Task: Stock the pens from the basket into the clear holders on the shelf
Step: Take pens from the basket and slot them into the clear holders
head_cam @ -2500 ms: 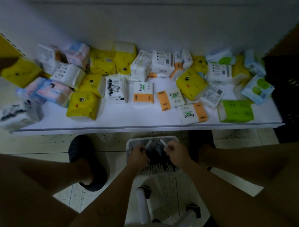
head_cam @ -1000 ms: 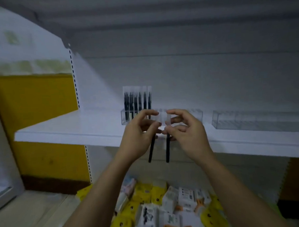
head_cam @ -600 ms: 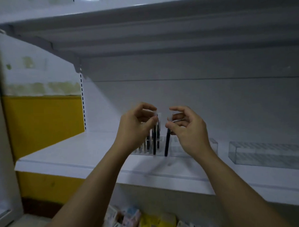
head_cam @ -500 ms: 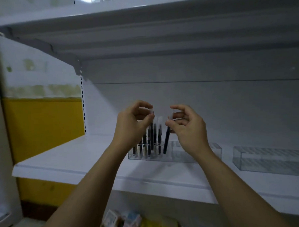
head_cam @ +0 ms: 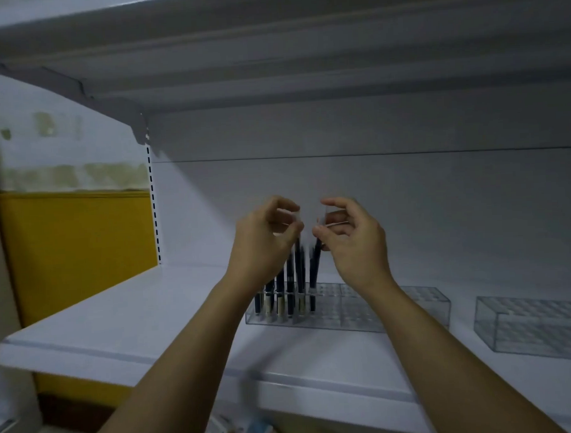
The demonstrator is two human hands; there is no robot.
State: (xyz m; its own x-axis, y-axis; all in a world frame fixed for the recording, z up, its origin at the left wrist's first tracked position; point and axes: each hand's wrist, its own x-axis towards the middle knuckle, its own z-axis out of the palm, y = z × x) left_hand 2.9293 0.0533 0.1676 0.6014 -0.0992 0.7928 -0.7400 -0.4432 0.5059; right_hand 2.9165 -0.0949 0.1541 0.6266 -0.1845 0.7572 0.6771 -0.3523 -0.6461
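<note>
Above left end of clear holder [head_cam: 412, 305]: left hand [head_cam: 265, 240] and right hand [head_cam: 355, 242] each pinch top of one of held pens [head_cam: 315, 267], other fingers loosely curled. Tips down among stocked pens [head_cam: 279, 295] in holder's left end — seated or not, cannot tell. Keep barrels upright, one free slot each, let go only once seated.

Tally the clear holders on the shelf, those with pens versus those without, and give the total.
Clear holder with pens: 1
Clear holder with no pens in view: 1
Total: 2 holders
</note>
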